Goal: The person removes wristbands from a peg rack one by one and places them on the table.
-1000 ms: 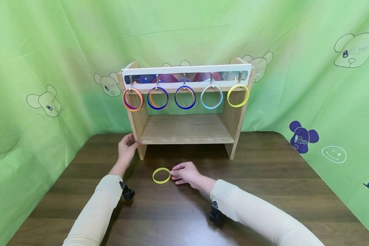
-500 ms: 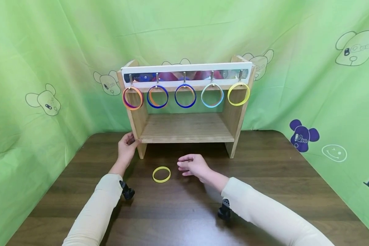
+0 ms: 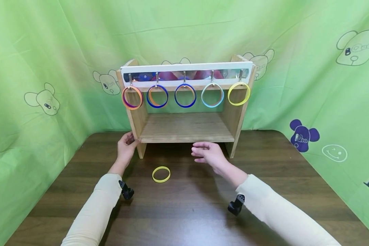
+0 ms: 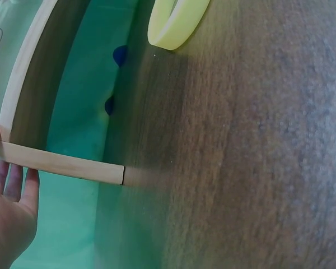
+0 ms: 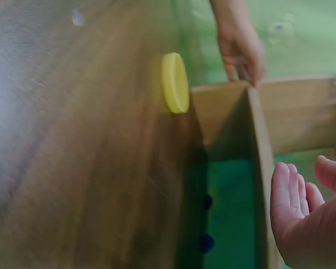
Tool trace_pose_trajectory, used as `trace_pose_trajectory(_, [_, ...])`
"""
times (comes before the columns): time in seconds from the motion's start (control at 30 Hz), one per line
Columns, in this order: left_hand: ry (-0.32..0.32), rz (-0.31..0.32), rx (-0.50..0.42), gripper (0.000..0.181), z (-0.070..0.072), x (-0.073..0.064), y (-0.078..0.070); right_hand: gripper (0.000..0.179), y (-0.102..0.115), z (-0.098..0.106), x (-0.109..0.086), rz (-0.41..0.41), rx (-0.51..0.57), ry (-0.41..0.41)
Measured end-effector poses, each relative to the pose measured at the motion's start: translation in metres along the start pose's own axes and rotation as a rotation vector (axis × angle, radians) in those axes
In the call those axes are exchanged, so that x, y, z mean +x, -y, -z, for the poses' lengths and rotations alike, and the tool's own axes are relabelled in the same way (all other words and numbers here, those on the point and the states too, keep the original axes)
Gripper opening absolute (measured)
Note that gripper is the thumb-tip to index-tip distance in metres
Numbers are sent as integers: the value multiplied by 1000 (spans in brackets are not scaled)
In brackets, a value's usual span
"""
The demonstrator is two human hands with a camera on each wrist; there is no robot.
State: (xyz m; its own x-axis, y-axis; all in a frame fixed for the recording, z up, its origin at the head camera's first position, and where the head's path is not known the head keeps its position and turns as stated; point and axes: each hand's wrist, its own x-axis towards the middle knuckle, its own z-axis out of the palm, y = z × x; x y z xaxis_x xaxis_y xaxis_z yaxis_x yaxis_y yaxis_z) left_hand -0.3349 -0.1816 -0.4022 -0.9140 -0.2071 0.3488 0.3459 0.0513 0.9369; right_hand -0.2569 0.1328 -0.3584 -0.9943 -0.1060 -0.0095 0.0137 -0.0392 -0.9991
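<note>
My left hand point(image 3: 126, 147) grips the left side panel of a small wooden shelf point(image 3: 187, 128), thumb in front and fingers on the outer side. In the left wrist view that side panel point(image 4: 67, 165) lies between my thumb and fingers. My right hand point(image 3: 209, 153) holds nothing and hovers before the shelf's lower right part, fingers loosely extended. A yellow ring point(image 3: 161, 174) lies flat on the table in front of the shelf, apart from both hands; the right wrist view shows the same yellow ring point(image 5: 175, 84) on the tabletop.
Across the shelf's top runs a white rail point(image 3: 187, 65) with several metal hooks. From them hang an orange ring point(image 3: 140, 102), blue rings, a light blue ring point(image 3: 212, 106) and another yellow ring point(image 3: 239, 104). A green curtain point(image 3: 184, 30) surrounds the dark wooden table point(image 3: 178, 218).
My right hand has moved away from the yellow ring on the table, up and to the right toward the shelf. That ring and my left hand have stayed in place.
</note>
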Motion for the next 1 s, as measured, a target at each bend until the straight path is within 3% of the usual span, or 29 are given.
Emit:
trace_pose_trajectory(0.27, [1, -5, -10, 37, 0, -1, 1, 43, 23, 27, -4, 81, 55, -31])
trace_pose_trajectory(0.53, [4, 1, 12, 36, 0, -2, 0, 23, 47, 48, -11, 166, 123, -88])
trace_pose_trajectory(1.0, [16, 12, 11, 37, 1, -1, -2, 18, 81, 82, -17, 279, 293, -150])
